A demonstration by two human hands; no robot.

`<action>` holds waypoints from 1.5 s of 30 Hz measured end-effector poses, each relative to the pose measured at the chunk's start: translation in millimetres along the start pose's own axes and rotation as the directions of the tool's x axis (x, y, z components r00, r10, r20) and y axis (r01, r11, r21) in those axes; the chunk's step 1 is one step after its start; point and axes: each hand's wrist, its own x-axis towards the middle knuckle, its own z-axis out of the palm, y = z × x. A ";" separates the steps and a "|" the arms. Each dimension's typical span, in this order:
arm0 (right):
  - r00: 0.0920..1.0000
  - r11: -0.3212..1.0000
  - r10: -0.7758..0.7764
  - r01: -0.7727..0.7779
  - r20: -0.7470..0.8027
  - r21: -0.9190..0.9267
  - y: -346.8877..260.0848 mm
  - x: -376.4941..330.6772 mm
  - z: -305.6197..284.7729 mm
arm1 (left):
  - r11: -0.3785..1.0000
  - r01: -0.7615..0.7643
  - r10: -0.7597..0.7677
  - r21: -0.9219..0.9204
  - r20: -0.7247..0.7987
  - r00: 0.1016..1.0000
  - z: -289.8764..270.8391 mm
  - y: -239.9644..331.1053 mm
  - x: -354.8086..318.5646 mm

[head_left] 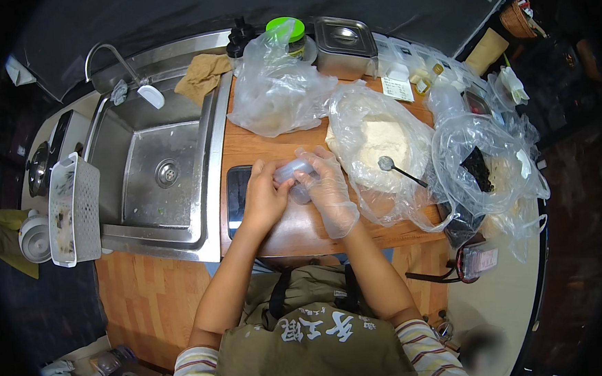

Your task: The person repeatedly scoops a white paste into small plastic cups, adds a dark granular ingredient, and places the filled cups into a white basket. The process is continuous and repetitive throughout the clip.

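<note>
L grip (266, 198), bare, pinches clear plastic piece (287, 171) btwn thumb & fingers; R grip (328, 186), gloved, holds its right side. Piece is btwn both, over desk (257, 146).

Brown wood counter (290, 235), glossy; grey rectangular metal sink (181, 143), satin; tan crumpled cloth (201, 77), matt; translucent rounded plastic piece (292, 169), smooth.

A kitchen, with a steel sink (144, 196) and curved faucet (126, 63) at left, a wooden counter (265, 149), and a lidded steel container (344, 42) beside a green-capped jar (293, 37) on the far side.
</note>
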 end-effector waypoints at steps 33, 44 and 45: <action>0.947 0.655 0.114 -0.299 0.301 0.694 -4.9 -25.3 -32.2 | 0.989 0.039 0.006 -0.142 0.305 0.952 -26.8 12.9 -13.9; 0.862 0.486 0.434 -0.468 0.261 0.739 -8.4 -26.4 -44.0 | 0.931 0.160 -0.069 -0.328 0.273 0.960 -27.4 -3.1 -13.8; 0.845 0.429 0.466 -0.475 0.263 0.769 -9.8 -22.9 -40.9 | 0.928 0.143 -0.061 -0.345 0.237 0.970 -28.5 -3.8 -13.4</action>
